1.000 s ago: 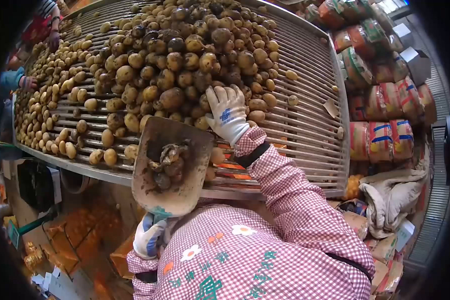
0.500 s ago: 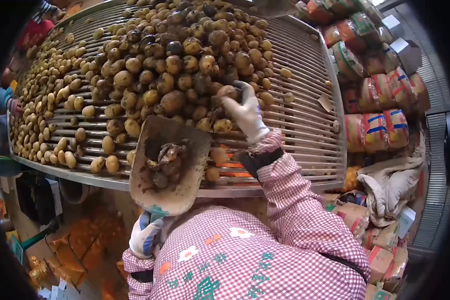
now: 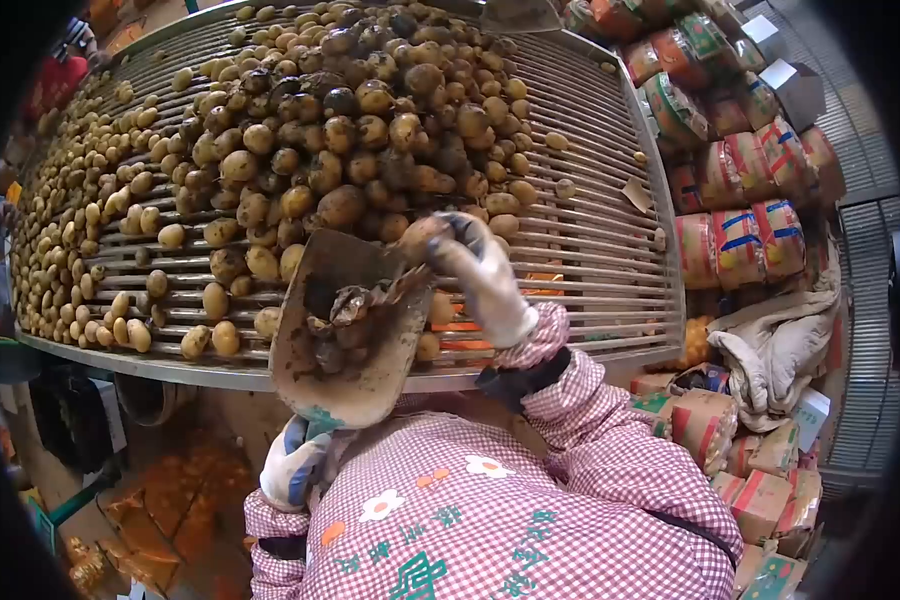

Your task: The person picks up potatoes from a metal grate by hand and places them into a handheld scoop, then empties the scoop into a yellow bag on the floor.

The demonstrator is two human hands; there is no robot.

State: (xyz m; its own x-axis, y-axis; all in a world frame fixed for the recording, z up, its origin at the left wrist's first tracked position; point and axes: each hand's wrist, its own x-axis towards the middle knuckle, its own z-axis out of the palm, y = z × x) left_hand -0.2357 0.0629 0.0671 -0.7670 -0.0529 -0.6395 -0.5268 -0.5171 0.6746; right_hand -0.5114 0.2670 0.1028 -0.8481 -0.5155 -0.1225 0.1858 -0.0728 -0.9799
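Observation:
My gloved left hand (image 3: 292,466) is wrapped round the green handle of a muddy scoop (image 3: 372,392), which rests over the near edge of the slatted rack. Dark, dirty lumps (image 3: 342,345) and some debris lie in it. Just above its upper right corner, my gloved right hand (image 3: 482,282) grips a brownish potato (image 3: 422,240). A large heap of potatoes (image 3: 342,130), many dark with dirt, spreads over the rack behind the scoop.
The slatted rack (image 3: 600,260) has a metal rim. Smaller, cleaner potatoes (image 3: 70,220) lie along its left side. Filled sacks (image 3: 740,245) and a light cloth (image 3: 770,365) are stacked at the right. Another person in red (image 3: 55,85) is at the far left.
My right hand has come down and toward me from the heap, bringing the potato to the scoop's edge. My left hand still holds the scoop, which has shifted slightly right.

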